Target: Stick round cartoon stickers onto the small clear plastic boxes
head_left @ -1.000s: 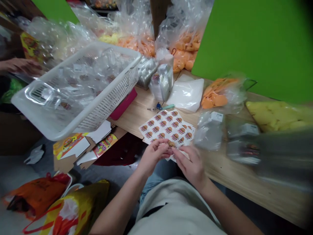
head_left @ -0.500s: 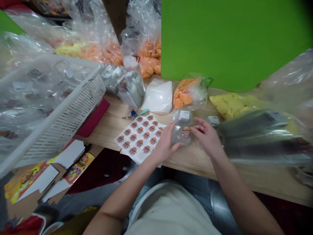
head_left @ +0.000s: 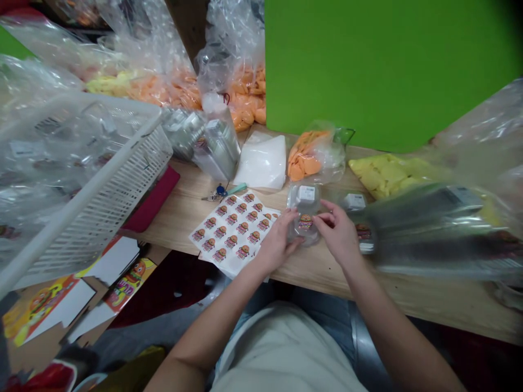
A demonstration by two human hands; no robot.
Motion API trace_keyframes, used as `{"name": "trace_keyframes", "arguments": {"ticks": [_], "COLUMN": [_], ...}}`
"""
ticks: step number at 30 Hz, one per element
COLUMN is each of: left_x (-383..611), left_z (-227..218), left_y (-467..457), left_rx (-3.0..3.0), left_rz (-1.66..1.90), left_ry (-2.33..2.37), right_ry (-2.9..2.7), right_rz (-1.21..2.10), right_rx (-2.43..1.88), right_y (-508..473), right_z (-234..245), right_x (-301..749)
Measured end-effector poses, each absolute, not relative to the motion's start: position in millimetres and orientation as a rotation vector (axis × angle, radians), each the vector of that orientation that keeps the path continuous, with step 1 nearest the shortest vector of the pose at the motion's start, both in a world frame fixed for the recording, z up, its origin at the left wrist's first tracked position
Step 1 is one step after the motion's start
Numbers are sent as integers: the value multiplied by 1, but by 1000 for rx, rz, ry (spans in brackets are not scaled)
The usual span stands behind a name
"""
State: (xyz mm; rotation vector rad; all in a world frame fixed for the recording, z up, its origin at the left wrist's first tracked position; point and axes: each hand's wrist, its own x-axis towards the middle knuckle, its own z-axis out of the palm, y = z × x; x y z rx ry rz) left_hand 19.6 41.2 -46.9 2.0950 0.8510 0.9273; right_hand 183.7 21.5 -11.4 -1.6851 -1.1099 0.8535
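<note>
A small clear plastic container point(head_left: 303, 204) with a white label on top stands on the wooden table point(head_left: 425, 294), and a burger sticker point(head_left: 305, 222) sits on its front. My left hand point(head_left: 278, 238) holds the container's left side. My right hand point(head_left: 337, 234) grips its right side, with the fingertips on the sticker. To the left lies a sheet of burger stickers point(head_left: 232, 235), touching the heel of my left hand. Behind the container is a clear bag of orange pieces point(head_left: 304, 163).
A white plastic basket point(head_left: 102, 185) of clear packs sits at the left. A blurred clear bag point(head_left: 433, 228) lies at the right. Keys point(head_left: 216, 193), a white packet point(head_left: 261, 161), yellow pieces point(head_left: 388, 174) and a green board point(head_left: 384, 65) are behind. Printed cardboard point(head_left: 131, 286) lies below the table edge.
My view has swung right and steadied. My hands moved from pinching at the sticker sheet to the container, which now has the burger sticker on it. Both hands have drawn closer around it.
</note>
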Motion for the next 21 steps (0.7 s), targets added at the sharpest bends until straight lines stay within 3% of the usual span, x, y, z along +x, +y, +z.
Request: {"name": "trace_keyframes", "arguments": {"ticks": [3,9,16,21], "left_x": [20,17,-3,1], "left_z": [-44,-32,-10,18], "left_y": [42,42,29,19], "left_rx": [2203,2236,1560,809], "left_rz": [846,781,1177,776], "left_ry": [836,847,1276,883], "right_ry": [-1247,-1615,-2008,-1832], "right_rz": [690,-89,316,601], "right_rx": [-1764,-1947,-1543,-1388], "right_y": [17,6,13,-11], "right_z": [-11,-5,-5,15], "right_x": [179,192,191,180]}}
